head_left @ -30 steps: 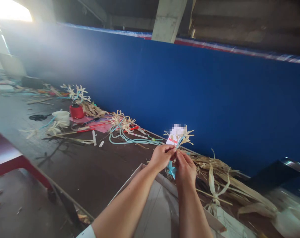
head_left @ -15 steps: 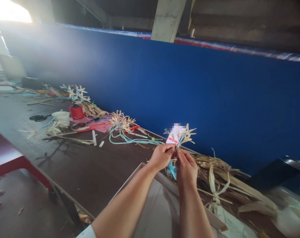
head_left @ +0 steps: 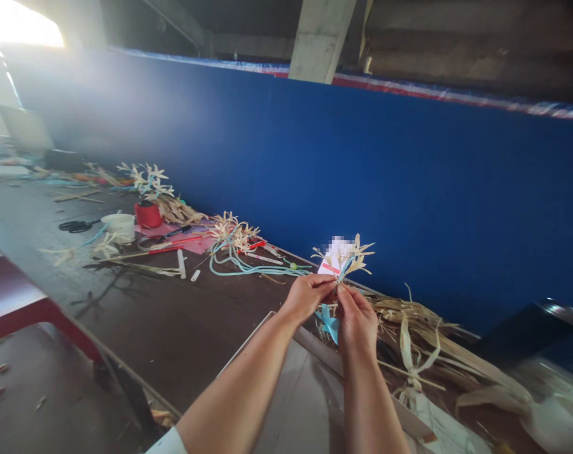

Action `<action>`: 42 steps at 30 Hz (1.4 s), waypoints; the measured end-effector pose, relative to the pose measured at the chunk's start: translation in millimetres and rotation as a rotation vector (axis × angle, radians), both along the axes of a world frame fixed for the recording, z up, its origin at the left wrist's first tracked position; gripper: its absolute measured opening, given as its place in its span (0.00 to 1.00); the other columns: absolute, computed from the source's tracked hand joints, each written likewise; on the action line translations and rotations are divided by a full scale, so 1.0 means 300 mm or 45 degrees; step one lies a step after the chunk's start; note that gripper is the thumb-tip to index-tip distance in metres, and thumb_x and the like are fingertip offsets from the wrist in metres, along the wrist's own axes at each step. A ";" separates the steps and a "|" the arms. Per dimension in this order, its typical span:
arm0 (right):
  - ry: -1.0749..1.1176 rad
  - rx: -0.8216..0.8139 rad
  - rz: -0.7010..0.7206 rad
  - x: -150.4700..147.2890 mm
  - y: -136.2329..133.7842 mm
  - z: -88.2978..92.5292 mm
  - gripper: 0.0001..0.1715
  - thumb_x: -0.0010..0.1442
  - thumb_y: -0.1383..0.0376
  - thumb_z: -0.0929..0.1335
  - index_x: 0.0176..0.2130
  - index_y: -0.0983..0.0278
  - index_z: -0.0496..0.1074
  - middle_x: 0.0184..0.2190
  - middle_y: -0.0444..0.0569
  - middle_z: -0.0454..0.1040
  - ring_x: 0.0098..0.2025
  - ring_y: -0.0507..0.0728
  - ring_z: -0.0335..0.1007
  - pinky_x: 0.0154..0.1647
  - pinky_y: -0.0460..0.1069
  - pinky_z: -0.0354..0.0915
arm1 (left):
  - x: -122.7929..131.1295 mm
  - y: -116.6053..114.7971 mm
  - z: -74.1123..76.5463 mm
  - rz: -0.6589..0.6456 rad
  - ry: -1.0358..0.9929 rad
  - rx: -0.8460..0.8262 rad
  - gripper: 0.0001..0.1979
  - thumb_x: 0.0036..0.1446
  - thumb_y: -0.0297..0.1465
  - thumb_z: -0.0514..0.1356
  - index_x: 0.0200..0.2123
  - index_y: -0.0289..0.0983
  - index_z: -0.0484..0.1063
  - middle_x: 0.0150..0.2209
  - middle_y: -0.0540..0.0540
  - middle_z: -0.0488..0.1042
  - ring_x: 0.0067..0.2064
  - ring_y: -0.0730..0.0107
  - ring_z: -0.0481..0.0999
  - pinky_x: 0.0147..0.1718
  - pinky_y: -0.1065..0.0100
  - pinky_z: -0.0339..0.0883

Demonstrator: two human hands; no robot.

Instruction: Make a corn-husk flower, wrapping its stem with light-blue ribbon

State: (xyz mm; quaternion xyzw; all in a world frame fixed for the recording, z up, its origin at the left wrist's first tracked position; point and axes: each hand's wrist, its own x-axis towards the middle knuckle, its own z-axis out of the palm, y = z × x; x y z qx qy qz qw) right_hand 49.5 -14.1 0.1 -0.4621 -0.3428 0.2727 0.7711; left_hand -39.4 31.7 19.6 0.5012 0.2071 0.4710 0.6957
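Observation:
My left hand [head_left: 306, 297] and my right hand [head_left: 357, 313] meet in front of the blue panel, fingertips pinched on the stems of a small husk flower bunch [head_left: 359, 257]. Pale pointed petals and light blue stems rise above the fingers. Behind the bunch stands a white and red card [head_left: 331, 263], partly pixelated. Below the hands lies a light blue piece [head_left: 330, 324]. More husk flowers [head_left: 233, 232] with long light blue stems rest on the table to the left.
The dark table [head_left: 173, 328] bears a red thread spool [head_left: 147, 215], a white cup [head_left: 118, 227], black scissors [head_left: 77, 225] and dried husks [head_left: 409, 313]. A box [head_left: 286, 384] lies under my forearms. A red stool [head_left: 16, 302] stands at left; a dark cylinder [head_left: 527, 331] at right.
Both hands stay almost in place, still pinching the stems. The flower bunch has turned slightly, and the view has shifted a little.

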 end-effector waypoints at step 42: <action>0.009 -0.166 0.061 0.000 -0.024 0.031 0.16 0.42 0.57 0.73 0.30 0.63 0.73 0.16 0.37 0.63 0.16 0.46 0.51 0.17 0.44 0.46 | -0.025 0.028 -0.015 0.122 0.049 0.285 0.12 0.44 0.35 0.64 0.32 0.33 0.77 0.34 0.45 0.71 0.36 0.72 0.69 0.36 0.72 0.62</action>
